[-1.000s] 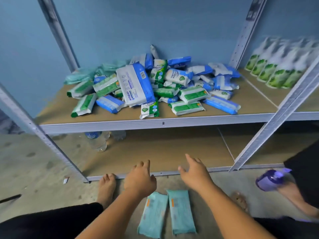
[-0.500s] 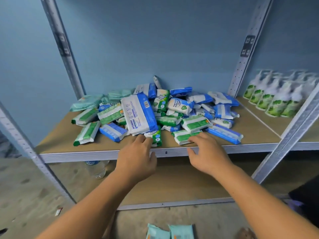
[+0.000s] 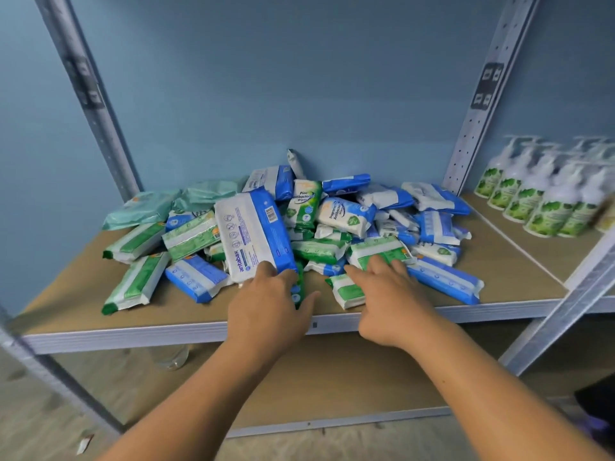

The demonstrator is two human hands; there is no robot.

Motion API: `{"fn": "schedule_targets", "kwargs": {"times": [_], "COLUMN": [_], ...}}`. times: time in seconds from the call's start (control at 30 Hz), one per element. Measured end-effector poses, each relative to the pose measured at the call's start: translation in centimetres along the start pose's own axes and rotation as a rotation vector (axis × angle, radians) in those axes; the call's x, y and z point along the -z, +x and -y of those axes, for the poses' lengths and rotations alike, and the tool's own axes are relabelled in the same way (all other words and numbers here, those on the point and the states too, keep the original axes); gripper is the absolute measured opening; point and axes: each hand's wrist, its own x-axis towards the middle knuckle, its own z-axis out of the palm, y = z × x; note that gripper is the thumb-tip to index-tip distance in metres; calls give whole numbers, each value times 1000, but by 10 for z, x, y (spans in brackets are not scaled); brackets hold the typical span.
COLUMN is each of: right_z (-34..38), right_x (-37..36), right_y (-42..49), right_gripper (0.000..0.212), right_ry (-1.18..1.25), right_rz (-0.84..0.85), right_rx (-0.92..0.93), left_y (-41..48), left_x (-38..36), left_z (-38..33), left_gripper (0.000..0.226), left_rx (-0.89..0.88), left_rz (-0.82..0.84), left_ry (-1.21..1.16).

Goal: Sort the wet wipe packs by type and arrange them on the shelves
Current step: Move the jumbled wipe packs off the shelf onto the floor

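A heap of wet wipe packs (image 3: pixel 332 227) lies on the middle shelf (image 3: pixel 83 284) of a metal rack, against a blue wall. The heap mixes blue-and-white packs, green-and-white packs and a few pale teal packs (image 3: pixel 173 202) at the back left.

The left hand (image 3: pixel 269 307) reaches to the front of the heap — its fingers spread loosely, the fingertips touching the lower edge of a large white-and-blue pack (image 3: pixel 254 234) that leans on the pile. Its grip is open and has closed on nothing. A small green pack (image 3: pixel 299 287) shows just beside the thumb.

The right hand (image 3: pixel 389 301) lies flat and open over a green-and-white pack (image 3: pixel 346 289) at the shelf's front edge, fingers pointing into the pile; it has hold of nothing either.

On the neighbouring shelf to the right stand pump bottles (image 3: pixel 532 197) with green labels — blurred. The lower shelf (image 3: pixel 332 377) shows below the arms.
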Motion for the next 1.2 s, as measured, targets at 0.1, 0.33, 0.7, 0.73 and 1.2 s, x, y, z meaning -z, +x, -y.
{"fn": "schedule_targets", "kwargs": {"times": [0.1, 0.33, 0.7, 0.73, 1.2], "right_z": [-1, -6, -8, -8, -58], "right_x": [0, 0, 10, 13, 18], "right_y": [0, -8, -30, -32, 14], "right_gripper": [70, 59, 30, 29, 34], "right_ry": [-33, 20, 219, 272, 419], "right_rz": [2, -82, -110, -102, -474], "right_rx": [6, 97, 186, 160, 32], "left_y": [2, -2, -16, -17, 25], "left_x": [4, 16, 44, 46, 35], "left_z": [-1, 2, 9, 11, 8], "left_gripper": [42, 50, 75, 81, 88], "left_rx": [12, 91, 84, 76, -256], "left_rz": [16, 108, 321, 336, 112], "left_ry": [2, 1, -159, -193, -324]}}
